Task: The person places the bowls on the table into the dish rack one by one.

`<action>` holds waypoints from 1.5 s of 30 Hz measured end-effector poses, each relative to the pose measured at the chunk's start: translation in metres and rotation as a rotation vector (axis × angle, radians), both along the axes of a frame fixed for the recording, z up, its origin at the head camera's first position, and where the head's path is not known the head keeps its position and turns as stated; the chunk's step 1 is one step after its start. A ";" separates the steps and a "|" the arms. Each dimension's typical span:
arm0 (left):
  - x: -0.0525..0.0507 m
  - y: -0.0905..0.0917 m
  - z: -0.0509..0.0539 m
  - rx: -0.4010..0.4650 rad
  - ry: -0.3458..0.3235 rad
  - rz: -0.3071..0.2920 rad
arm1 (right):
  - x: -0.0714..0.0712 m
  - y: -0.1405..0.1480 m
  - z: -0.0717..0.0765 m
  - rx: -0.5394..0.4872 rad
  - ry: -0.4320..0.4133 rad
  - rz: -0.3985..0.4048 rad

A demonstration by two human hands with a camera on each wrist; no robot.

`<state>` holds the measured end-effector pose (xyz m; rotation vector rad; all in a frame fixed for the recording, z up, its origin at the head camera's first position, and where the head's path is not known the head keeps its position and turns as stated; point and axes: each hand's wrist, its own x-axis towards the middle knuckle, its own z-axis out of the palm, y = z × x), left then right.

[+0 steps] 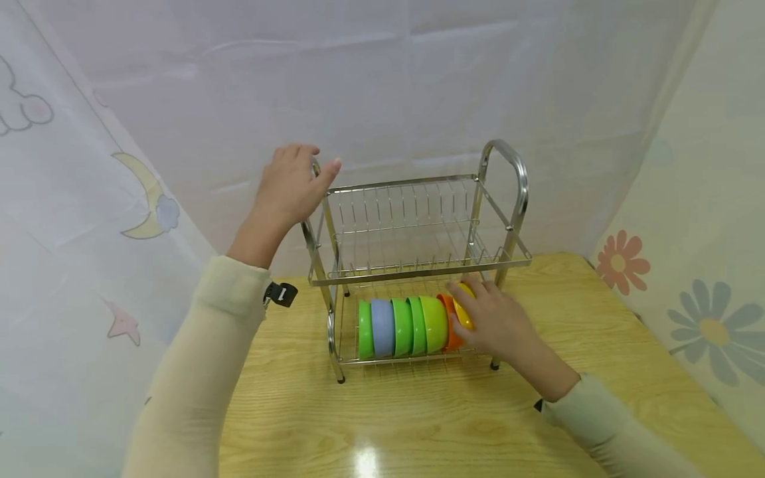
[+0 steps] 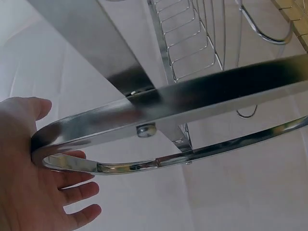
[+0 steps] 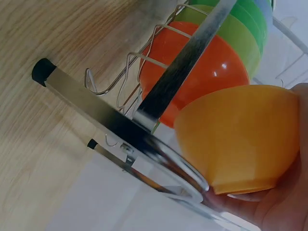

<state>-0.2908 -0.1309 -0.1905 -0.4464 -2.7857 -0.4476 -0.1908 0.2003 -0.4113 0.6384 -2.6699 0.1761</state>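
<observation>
A two-tier metal dish rack [image 1: 418, 272] stands on the wooden table. My left hand [image 1: 288, 182] rests against its left handle [image 2: 86, 118], thumb on one side and the fairly straight fingers on the other. At the right end of the lower tier, my right hand [image 1: 499, 322] holds a yellow bowl [image 3: 240, 137] with its fingers around the base. That bowl is tipped on its side, next to an orange bowl [image 3: 192, 67]. Further left in the row stand a yellow-green bowl [image 1: 433, 324], green bowls [image 1: 403, 327] and a lavender bowl [image 1: 383, 327], all on edge.
The rack's upper tier [image 1: 406, 229] has wire dividers and holds no dishes. On the right rises its other curved handle [image 1: 520, 172]. Wooden tabletop [image 1: 335, 425] extends in front. Printed cloth [image 1: 388, 86] hangs behind and at both sides.
</observation>
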 end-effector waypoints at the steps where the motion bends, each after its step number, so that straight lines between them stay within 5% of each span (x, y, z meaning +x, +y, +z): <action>1: -0.001 0.001 0.001 -0.001 -0.025 0.002 | 0.000 -0.002 -0.001 0.013 -0.011 -0.007; 10: -0.007 0.008 0.005 -0.045 -0.172 -0.005 | -0.011 -0.006 -0.020 0.056 -0.047 -0.035; 21: -0.007 0.011 0.001 -0.114 -0.175 0.009 | -0.020 -0.009 -0.045 -0.059 -0.075 -0.066; 32: -0.009 0.013 -0.002 -0.133 -0.153 0.020 | -0.018 -0.014 -0.044 -0.338 -0.235 -0.119; 39: -0.010 0.015 -0.001 -0.115 -0.147 0.013 | -0.020 -0.016 -0.040 -0.401 -0.246 -0.151; 43: -0.011 0.014 -0.002 -0.062 -0.141 -0.007 | -0.019 -0.018 -0.035 -0.406 -0.255 -0.158; 45: -0.010 0.011 -0.005 0.033 -0.136 -0.032 | -0.016 -0.017 -0.031 -0.412 -0.262 -0.153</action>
